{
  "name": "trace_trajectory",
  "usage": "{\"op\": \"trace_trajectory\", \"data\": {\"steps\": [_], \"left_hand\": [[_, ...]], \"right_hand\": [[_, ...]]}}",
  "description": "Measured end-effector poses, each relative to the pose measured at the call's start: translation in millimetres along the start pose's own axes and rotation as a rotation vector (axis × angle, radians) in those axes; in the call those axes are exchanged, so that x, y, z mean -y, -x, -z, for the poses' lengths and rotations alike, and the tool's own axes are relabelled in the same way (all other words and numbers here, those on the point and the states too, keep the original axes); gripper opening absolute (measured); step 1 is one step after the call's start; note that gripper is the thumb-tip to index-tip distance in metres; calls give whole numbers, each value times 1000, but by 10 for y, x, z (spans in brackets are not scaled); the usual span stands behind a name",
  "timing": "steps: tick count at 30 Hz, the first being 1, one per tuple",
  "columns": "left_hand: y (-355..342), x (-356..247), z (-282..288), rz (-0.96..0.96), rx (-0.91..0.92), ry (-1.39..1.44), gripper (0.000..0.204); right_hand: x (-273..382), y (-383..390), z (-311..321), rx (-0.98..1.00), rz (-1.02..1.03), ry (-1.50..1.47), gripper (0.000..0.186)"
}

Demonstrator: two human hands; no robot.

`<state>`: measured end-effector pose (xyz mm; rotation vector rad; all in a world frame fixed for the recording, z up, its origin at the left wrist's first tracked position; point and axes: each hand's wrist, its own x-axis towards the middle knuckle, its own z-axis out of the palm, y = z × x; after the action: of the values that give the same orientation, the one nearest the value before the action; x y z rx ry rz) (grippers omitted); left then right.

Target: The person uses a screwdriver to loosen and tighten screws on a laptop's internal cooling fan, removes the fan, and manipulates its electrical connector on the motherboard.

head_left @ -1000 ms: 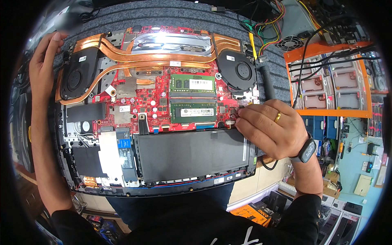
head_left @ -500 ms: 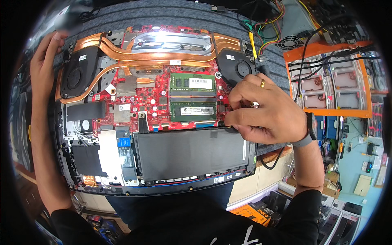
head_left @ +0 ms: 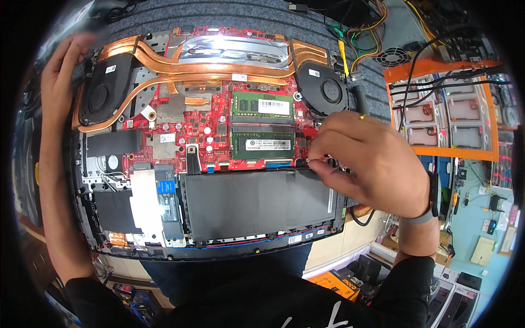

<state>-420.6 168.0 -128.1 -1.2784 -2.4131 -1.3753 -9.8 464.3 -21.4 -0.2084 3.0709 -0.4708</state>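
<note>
Head view: a ribbed grey mat [head_left: 164, 16] is seen spread on the desk [head_left: 356, 211], and on it an opened laptop [head_left: 219, 249] is laid with its insides exposed around the broad black battery [head_left: 257, 205], the landmark for all places given below. The laptop is likely to be felt as wide and fairly heavy, best taken by its stiff outer frame on both sides. The battery itself should be judged dense but soft-skinned, to be held by its edges and never pressed or bent. Beyond it, copper heat pipes [head_left: 219, 68] are stretched across the red circuit board [head_left: 194, 123]; they would probably be dented by a hard grip. At the far left of the battery the left hand [head_left: 63, 65] is raised with its fingers close together; whether anything is held cannot be told. Near the battery's far right corner, the right hand [head_left: 372, 158] is poised with thumb and forefinger narrowed. Just beyond the battery, two memory modules [head_left: 249, 105] are seated, light, stiff and best handled by their edges. By the right fingertips, a tiny shiny piece [head_left: 308, 159] is seen, presumably light and easily dropped; whether it is pinched cannot be made out
</note>
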Motion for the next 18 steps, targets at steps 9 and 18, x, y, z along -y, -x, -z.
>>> {"op": "trace_trajectory", "data": {"steps": [9, 18], "left_hand": [[11, -85, -96, -27, -20, 39, 39], [14, -62, -102, -46, -5, 63, 39]], "right_hand": [[123, -42, 75, 100, -156, 42, 20], [153, 19, 155, 103, -133, 22, 22]]}}
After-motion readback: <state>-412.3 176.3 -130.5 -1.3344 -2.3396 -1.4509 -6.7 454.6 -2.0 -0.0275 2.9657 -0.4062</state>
